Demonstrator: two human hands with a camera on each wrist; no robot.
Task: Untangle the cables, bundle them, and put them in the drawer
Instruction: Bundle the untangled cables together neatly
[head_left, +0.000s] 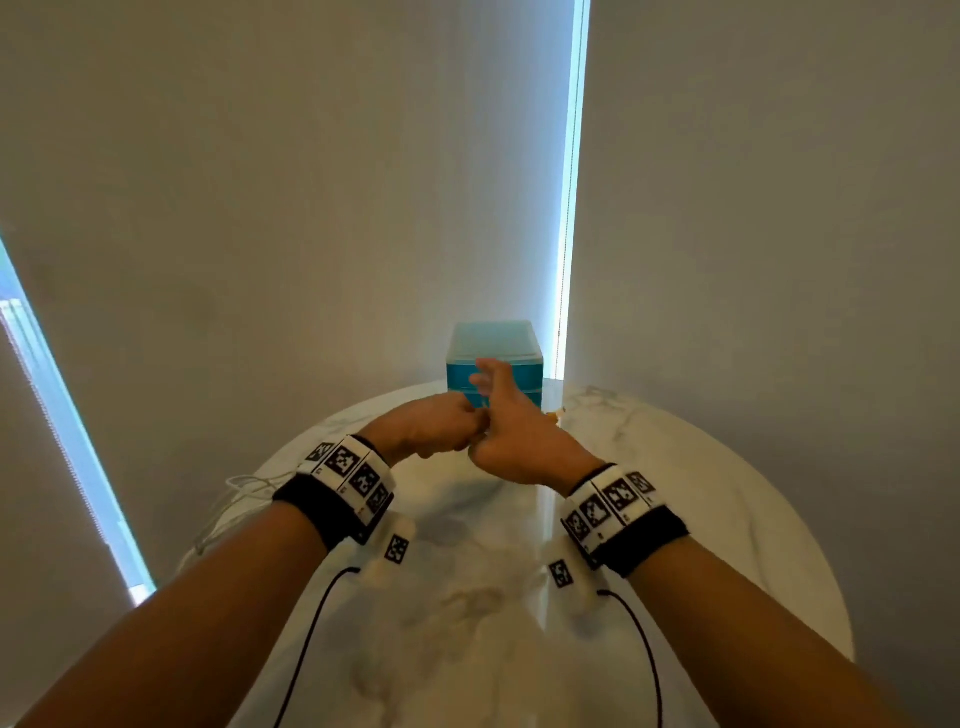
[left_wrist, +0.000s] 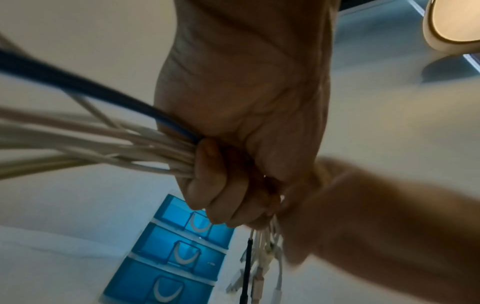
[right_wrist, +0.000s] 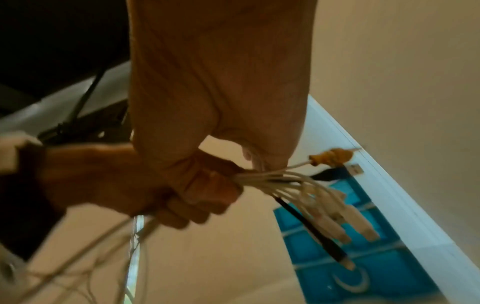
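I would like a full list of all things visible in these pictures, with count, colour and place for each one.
cables: several, mostly white, one dark blue and one black; gathered in a bunch in the left hand, long ends trailing off the table's left edge
connector ends: several, mostly white, one black, one orange-wrapped; fanning out of the fist
drawer unit: one, blue translucent, three drawers with white handles, all closed; at the far edge of the table
table: one, round, white marble look
blinds: pale grey, behind the table
wristbands: two, black with black-and-white markers; one on each wrist
left hand: one, grips the cables
right hand: one, against the left fist at the cable ends; its grip is unclear
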